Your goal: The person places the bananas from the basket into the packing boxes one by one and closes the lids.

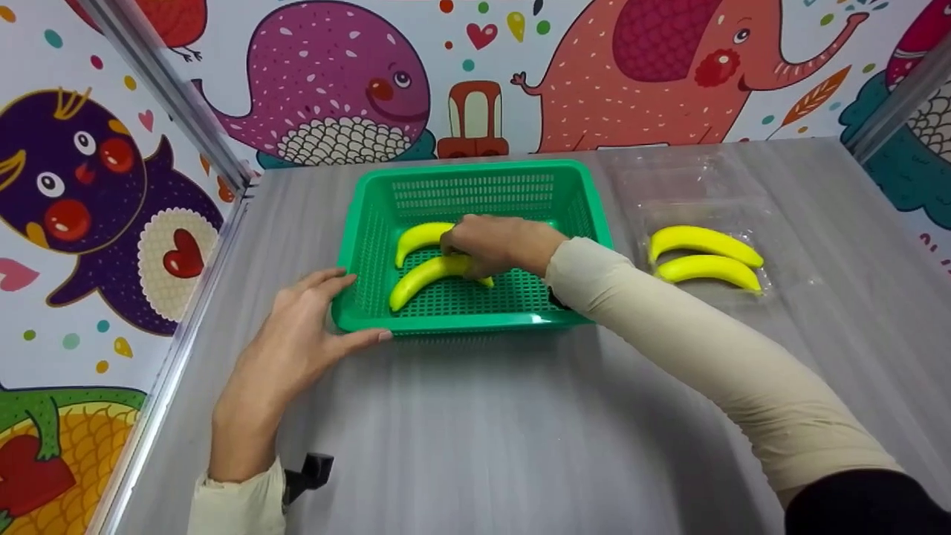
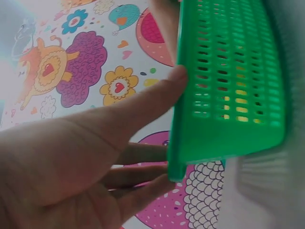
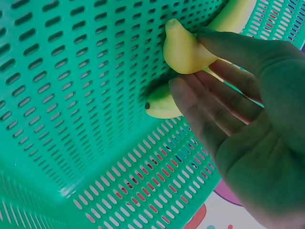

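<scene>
R arm (image 1: 698, 357), in cream fabric sleeve (image 1: 639, 305), black nr elbow, reaches diag. fwd & to L; bare R hand (image 1: 498, 241) palm down, thumb & fingers pinching. L forearm (image 1: 249, 423) angled fwd from cream fabric cuff (image 1: 236, 509); bare L hand (image 1: 293, 334) w/ thumb spread wide from fingers.

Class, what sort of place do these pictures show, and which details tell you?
Probably a small staged booth for tabletop work, perhaps child-themed: a grey tabletop is bordered by printed cartoon-animal wall panels, with a metal post where the left and back panels meet.
</scene>
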### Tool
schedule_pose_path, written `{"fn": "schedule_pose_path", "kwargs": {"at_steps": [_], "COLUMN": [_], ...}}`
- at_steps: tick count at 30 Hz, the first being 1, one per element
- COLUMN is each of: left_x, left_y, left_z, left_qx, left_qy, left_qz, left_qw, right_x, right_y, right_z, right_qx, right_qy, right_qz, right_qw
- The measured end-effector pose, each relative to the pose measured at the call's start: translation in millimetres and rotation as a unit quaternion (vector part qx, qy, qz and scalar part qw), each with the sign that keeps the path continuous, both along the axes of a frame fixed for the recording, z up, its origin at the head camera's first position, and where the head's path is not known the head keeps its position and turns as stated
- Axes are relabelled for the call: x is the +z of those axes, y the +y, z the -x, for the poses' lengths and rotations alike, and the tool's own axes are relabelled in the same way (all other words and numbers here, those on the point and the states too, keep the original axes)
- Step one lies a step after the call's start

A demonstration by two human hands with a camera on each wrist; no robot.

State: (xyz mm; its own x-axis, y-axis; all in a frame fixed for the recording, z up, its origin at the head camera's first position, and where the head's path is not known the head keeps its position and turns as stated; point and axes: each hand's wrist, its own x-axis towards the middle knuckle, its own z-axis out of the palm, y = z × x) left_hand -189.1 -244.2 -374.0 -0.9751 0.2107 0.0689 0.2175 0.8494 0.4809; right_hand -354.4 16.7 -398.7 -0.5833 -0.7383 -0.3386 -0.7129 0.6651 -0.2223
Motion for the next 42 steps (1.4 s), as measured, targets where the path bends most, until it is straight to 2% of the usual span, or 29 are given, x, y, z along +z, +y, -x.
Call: {"fn": "schedule_pose_path", "kwargs": {"at_steps": [3, 8, 13, 23, 28, 32, 36, 42], "left_x": [-8.8, -23.3, -32.3, -33.8, -34.4, -32.6, -29.8, -27.7], "left_y": [1.1, 0.1, -3.0, -5.1, -4.4, -3.4, -2.7, -4.5], "left_z": [-5.7, -12.1, -13.4, -12.4, -11.2, -9.6, -9.0, -11.3], "left_qx": [0.003, -0.001, -0.003, -0.003, -0.005, -0.007, -0.013, -0.007], "left_qy": [0.052, 0.128, 0.166, 0.184, 0.187, 0.186, 0.18, 0.167], "left_qz": [-0.013, -0.036, -0.049, -0.063, -0.064, -0.065, -0.059, -0.041], "left_qw": [0.9985, 0.9911, 0.9849, 0.9808, 0.9802, 0.9803, 0.9818, 0.9851], "right_x": [-1.6, -2.8, 6.4, 55.4, 80.8, 96.5, 102.6, 97.0], "right_y": [0, 1, 6, 42, 76, 114, 159, 220], "right_z": [-0.6, -1.5, -1.6, -8.5, -19.4, -32.5, -45.7, -57.7], "right_qx": [-0.003, 0.0, 0.002, -0.012, -0.015, -0.028, -0.06, -0.118], "right_qy": [0.006, 0.022, 0.043, 0.077, 0.098, 0.132, 0.145, 0.135], "right_qz": [0.001, 0.008, 0.019, 0.088, 0.124, 0.149, 0.169, 0.186], "right_qw": [1.0, 0.9997, 0.9989, 0.9931, 0.9873, 0.9795, 0.973, 0.9661]}}
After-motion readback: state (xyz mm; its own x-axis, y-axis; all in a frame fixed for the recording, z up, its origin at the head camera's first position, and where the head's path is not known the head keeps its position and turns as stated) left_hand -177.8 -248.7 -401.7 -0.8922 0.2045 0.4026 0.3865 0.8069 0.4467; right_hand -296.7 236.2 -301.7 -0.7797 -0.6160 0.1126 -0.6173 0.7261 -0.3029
